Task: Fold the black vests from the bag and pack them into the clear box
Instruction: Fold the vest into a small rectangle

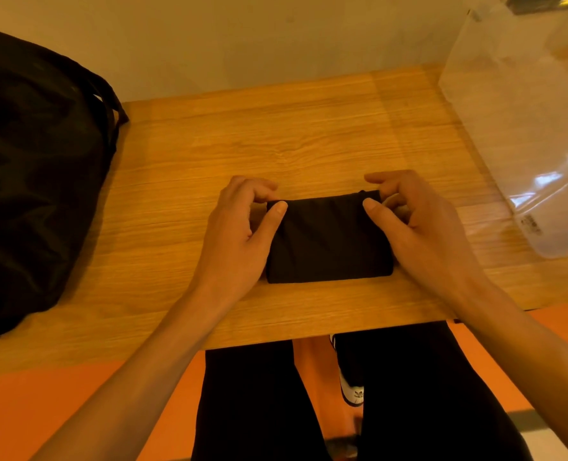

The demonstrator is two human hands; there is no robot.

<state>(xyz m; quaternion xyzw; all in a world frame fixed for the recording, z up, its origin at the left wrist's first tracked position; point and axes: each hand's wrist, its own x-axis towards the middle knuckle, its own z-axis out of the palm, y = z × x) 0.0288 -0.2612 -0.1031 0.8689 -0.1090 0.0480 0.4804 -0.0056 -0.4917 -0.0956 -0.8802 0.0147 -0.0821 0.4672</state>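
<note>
A black vest [327,241], folded into a small thick rectangle, lies on the wooden table [276,138] near its front edge. My left hand [239,231] pinches the vest's far left corner between thumb and curled fingers. My right hand [412,224] pinches the far right corner the same way. The black bag [33,168] slumps on the table's left side. The clear box [525,128] stands on the table at the right, and I see nothing dark inside it.
A pale wall runs behind the table. Below the front edge are my legs in black trousers [409,394], a white shoe [352,390] and an orange floor [59,410]. Bare wood lies between the bag, the vest and the box.
</note>
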